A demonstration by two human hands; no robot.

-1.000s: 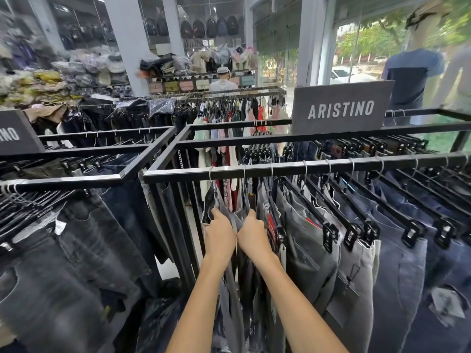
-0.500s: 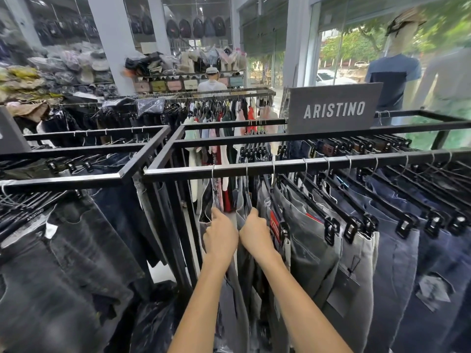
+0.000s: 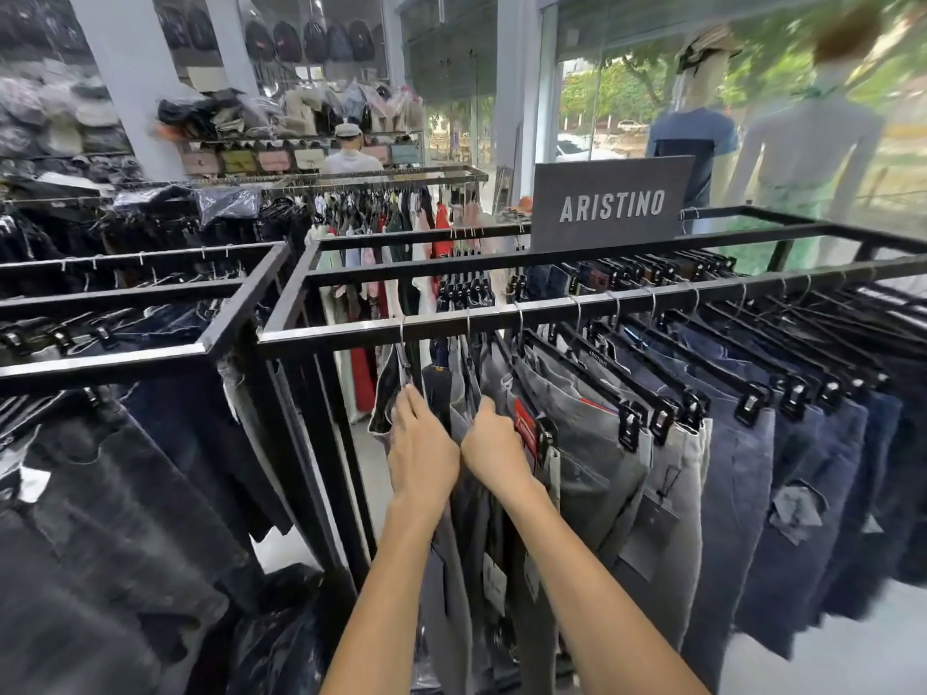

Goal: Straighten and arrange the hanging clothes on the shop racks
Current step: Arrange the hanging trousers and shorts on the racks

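Where the leftmost garments hang bunched at the end of the rail [image 3: 351, 333], the left hand [image 3: 424, 456] presses straight fingers [image 3: 410, 401] against a dark garment [image 3: 389, 388] while the right hand [image 3: 494, 451] curls round the edge of grey trousers [image 3: 460, 393], apparently to space them; crowded clip hangers [image 3: 627, 428] fill the rail rightward, and a neighbouring rack [image 3: 125, 361] abuts leftward.

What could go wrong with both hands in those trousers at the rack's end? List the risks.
The right hand curls into the grey trousers; a downward tug might pull them off their hanger.
The red tag sits right beside that hand and could snag or tear.
A hard push from the left hand on the end garment could tangle its wire hook.
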